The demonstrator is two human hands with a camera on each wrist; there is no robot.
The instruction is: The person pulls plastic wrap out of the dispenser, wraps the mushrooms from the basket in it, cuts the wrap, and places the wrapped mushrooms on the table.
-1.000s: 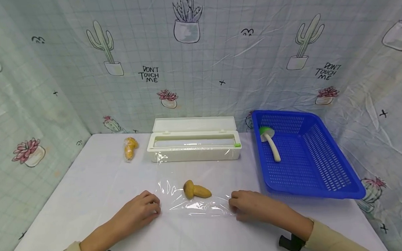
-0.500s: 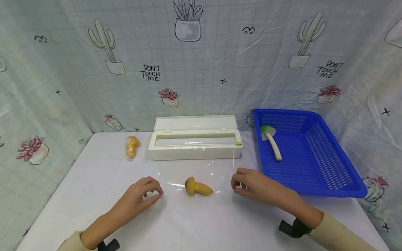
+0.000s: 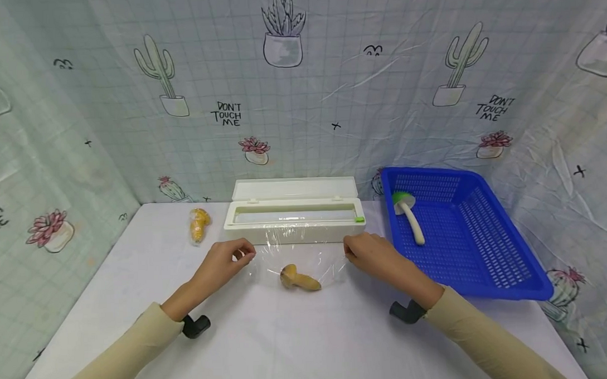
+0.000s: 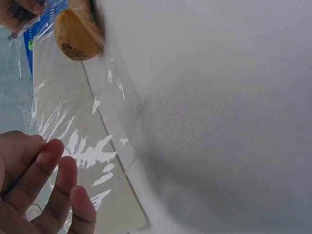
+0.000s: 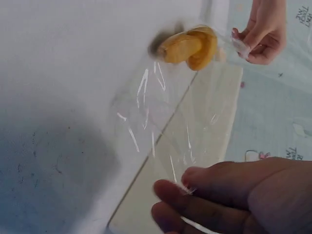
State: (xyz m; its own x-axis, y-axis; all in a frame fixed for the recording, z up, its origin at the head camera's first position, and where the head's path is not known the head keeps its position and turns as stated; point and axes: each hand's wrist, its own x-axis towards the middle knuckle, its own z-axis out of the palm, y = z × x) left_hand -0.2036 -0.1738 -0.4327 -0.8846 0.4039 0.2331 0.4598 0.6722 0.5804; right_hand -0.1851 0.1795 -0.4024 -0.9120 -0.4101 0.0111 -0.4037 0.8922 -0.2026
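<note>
Left hand (image 3: 224, 263) pinches clear plastic film (image 4: 90, 156), other fingers half-curled | right hand (image 3: 372, 255) pinches it too | yellow-brown, thick-stemmed mushroom (image 3: 299, 279) between them, just bodyward, neither clearly nearer | long axis crosswise, cap leftward

Three mushrooms (image 3: 299, 279) (image 3: 198, 226) (image 3: 407, 214), two hands (image 3: 224, 263) (image 3: 373, 258), one clear film sheet (image 4: 90, 153), one white box (image 3: 294, 187), one blue basket (image 3: 485, 208), one table (image 3: 309, 345)
</note>
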